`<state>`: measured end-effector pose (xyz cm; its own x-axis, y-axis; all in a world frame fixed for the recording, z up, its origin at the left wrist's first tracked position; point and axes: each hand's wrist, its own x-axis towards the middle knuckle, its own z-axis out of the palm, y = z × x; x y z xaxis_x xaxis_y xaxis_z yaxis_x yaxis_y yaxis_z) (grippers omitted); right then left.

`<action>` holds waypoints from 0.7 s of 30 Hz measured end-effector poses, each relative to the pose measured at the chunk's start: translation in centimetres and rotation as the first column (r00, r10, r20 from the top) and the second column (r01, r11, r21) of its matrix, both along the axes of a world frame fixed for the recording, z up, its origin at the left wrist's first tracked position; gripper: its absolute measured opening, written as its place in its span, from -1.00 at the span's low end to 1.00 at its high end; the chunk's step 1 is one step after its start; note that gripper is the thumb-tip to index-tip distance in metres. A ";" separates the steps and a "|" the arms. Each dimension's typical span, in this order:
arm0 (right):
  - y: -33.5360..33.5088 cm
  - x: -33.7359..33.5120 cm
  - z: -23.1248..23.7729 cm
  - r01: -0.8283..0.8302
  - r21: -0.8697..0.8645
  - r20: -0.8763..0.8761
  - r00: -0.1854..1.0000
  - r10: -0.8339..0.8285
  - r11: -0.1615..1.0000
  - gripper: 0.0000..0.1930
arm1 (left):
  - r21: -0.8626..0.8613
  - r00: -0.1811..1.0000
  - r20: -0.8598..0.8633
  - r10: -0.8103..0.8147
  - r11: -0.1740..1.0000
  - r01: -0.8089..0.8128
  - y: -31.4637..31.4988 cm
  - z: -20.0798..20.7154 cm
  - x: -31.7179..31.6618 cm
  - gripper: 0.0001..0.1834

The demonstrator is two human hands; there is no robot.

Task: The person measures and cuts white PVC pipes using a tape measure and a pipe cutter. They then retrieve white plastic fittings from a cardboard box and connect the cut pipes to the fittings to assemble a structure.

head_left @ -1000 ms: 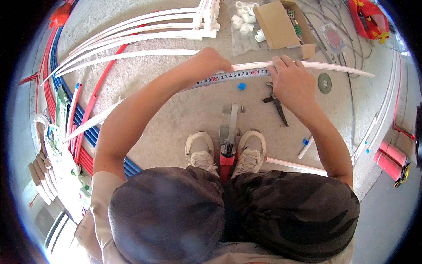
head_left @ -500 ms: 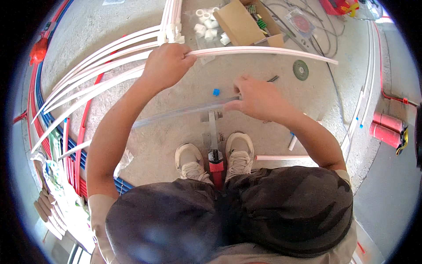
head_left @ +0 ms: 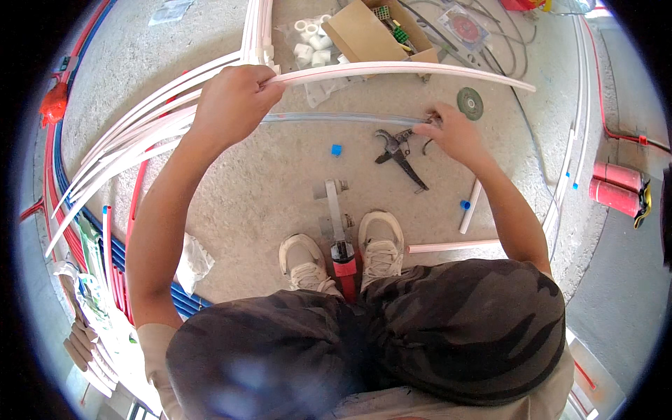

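My left hand [head_left: 234, 101] is closed round a white plastic pipe with a red stripe [head_left: 406, 68], which reaches out to the right. My right hand [head_left: 455, 133] pinches the end of a long, thin grey strip [head_left: 336, 117]. This strip runs nearly level below the pipe, and its left part passes behind my left forearm. Just below my right hand, a black pipe cutter [head_left: 396, 155] lies on the floor with its jaws apart. A small blue piece [head_left: 336, 150] sits left of the cutter.
White pipes [head_left: 150, 98] fan out at left beside blue pipes [head_left: 192, 299]. White fittings [head_left: 311, 45], a cardboard box [head_left: 360, 31] and a green-black disc [head_left: 470, 103] lie farther off. Between my shoes stands a red-handled tool [head_left: 341, 255]. Red cylinders [head_left: 616, 189] lie at right.
My right hand has moved right and slightly away with the strip, which has shifted up toward the pipe. The pipe cutter now shows fully. My left hand and pipe have shifted slightly left.
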<state>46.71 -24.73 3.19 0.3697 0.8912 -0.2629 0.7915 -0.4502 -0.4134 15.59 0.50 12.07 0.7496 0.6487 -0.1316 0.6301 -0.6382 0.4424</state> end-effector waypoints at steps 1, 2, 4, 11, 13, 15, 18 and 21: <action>-0.8 1.1 -0.7 0.015 0.030 0.011 1.000 -0.015 0.999 -0.39 | -0.006 1.000 0.004 0.013 1.000 -0.013 0.0 0.0 -0.2 -0.60; -1.6 2.1 -1.7 0.031 0.059 0.020 0.999 -0.032 0.998 -0.39 | -0.010 0.999 0.035 0.021 1.000 -0.021 -0.1 -0.1 -0.3 -0.61; -2.7 3.5 -2.6 0.036 0.093 0.032 0.999 -0.040 0.995 -0.39 | -0.021 0.994 0.102 0.038 0.999 -0.036 -0.2 -0.6 -0.5 -0.62; -2.2 1.9 -2.3 0.019 0.021 -0.191 0.981 -0.014 1.000 -0.43 | -0.198 0.975 0.152 0.159 0.972 -0.128 -0.3 -0.6 -1.2 -0.62; -1.4 1.4 -2.9 0.023 -0.020 -0.331 0.943 -0.029 1.000 -0.45 | -0.230 0.975 0.127 0.184 0.961 -0.152 -0.2 -0.3 -1.1 -0.61; -0.5 1.2 -3.3 0.051 -0.104 -0.500 0.861 -0.096 0.993 -0.46 | -0.234 0.970 0.128 0.205 0.957 -0.171 -0.6 0.1 -0.8 -0.61; -0.1 0.6 -3.3 -0.048 -0.061 -0.155 0.987 0.038 0.997 -0.46 | -0.184 0.967 0.166 0.194 0.969 -0.163 -1.3 0.9 -1.0 -0.62; -1.1 1.0 -4.2 0.070 -0.007 -0.281 0.957 -0.069 0.998 -0.46 | -0.141 0.968 0.182 0.174 0.979 -0.150 -1.7 1.9 -1.3 -0.63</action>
